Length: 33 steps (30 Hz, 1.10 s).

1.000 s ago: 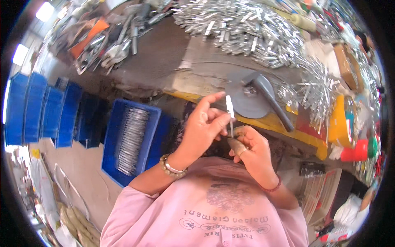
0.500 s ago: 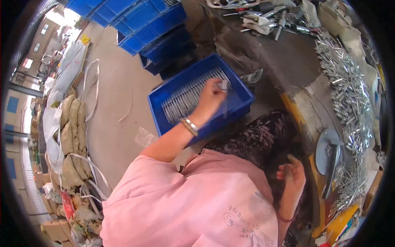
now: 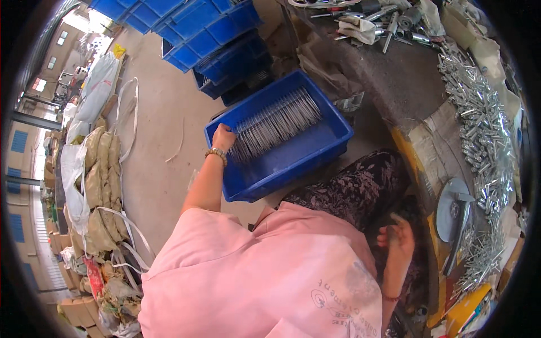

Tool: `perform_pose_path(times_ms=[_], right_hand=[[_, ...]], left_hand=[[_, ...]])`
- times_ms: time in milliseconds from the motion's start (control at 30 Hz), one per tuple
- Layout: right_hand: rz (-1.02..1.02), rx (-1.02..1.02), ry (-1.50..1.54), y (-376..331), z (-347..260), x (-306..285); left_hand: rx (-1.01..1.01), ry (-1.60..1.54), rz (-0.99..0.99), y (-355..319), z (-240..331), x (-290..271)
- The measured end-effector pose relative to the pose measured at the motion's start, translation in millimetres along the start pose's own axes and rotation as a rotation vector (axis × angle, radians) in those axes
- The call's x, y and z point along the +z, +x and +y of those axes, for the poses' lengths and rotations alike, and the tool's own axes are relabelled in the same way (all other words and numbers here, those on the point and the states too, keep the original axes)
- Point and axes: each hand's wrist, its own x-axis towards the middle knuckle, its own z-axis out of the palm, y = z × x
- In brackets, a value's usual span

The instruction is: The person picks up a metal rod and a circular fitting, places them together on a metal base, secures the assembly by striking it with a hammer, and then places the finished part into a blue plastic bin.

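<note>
My left hand [image 3: 224,138] reaches into the left end of a blue plastic bin [image 3: 265,188]. Its fingers are closed beside a long row of slim silvery metal rods [image 3: 276,124]; whatever they hold is hidden by the hand. The rods stand packed side by side across the bin, and bare blue floor shows along its near side. Near my right thigh, my right hand [image 3: 399,239] hangs with its palm up, fingers loosely curled and apart, with nothing visible in them.
Stacked blue bins [image 3: 208,34] stand behind the bin. Along the right, a worktop [image 3: 389,73] carries a heap of shiny metal tubes [image 3: 479,124] and a round grey plate [image 3: 449,208] with a lever. Tan sacks [image 3: 101,174] line the left.
My left hand has moved from the right end of the rod row to its left end, and the rods there are uncovered. My right hand has hardly moved.
</note>
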Motion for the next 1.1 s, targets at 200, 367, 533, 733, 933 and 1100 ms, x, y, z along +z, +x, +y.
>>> perform_pose_path(times_ms=[200, 367, 533, 733, 933, 1100], right_hand=[[-0.001, 0.016, -0.021, -1, 5, -4], [-0.039, -0.002, -0.046, -1, 6, 1], [-0.070, -0.004, -0.048, 3, 8, -3], [-0.068, 0.001, -0.010, -4, 14, -9], [-0.059, -0.065, -0.045, -8, -2, -2], [-0.008, -0.106, -0.016, -18, 5, -10]], left_hand=[[-0.002, -0.052, -0.154, -13, 27, -7], [-0.071, -0.202, -0.252, -16, 35, -19], [0.097, 0.058, -0.034, 3, 37, -20], [0.584, -0.334, 0.167, -71, 203, -34], [0.981, -0.740, -0.261, -206, 379, -48], [1.525, -0.609, -0.580, -312, 493, -25]])
